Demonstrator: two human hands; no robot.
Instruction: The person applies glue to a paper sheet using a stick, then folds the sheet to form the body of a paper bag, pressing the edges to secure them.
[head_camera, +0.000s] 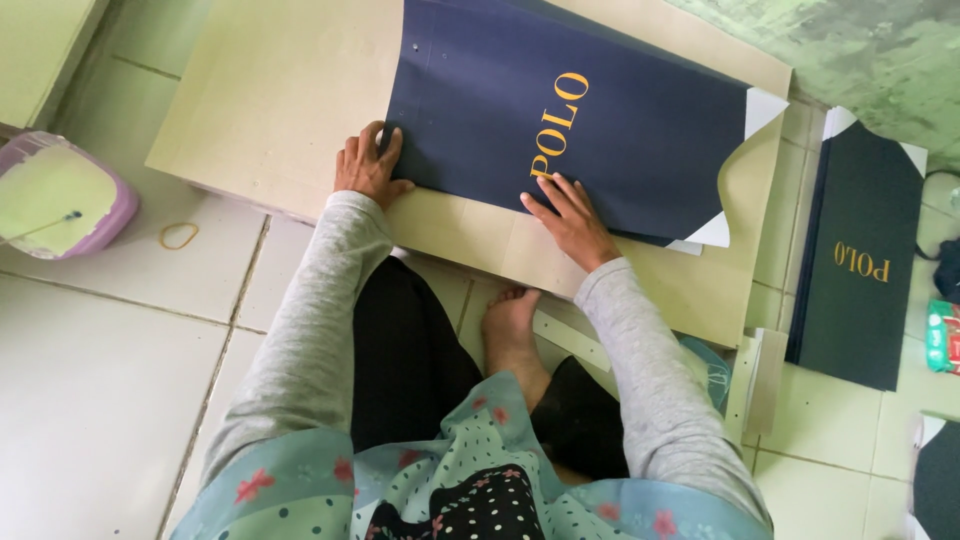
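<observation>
A large navy blue sheet (560, 110) with gold lettering lies flat on a tan cardboard board (270, 90) on the tiled floor. My left hand (368, 165) presses on the sheet's near left corner, fingers spread over its edge. My right hand (572, 220) lies flat on the sheet's near edge, just below the lettering. Both hands hold nothing. White corner flaps (762, 106) show at the sheet's right side.
A purple tub (62, 195) of pale glue with a stick in it sits at the left. A rubber band (179, 235) lies on the tile. A stack of dark sheets (860, 260) lies at the right. My bare foot (512, 325) rests under the board's edge.
</observation>
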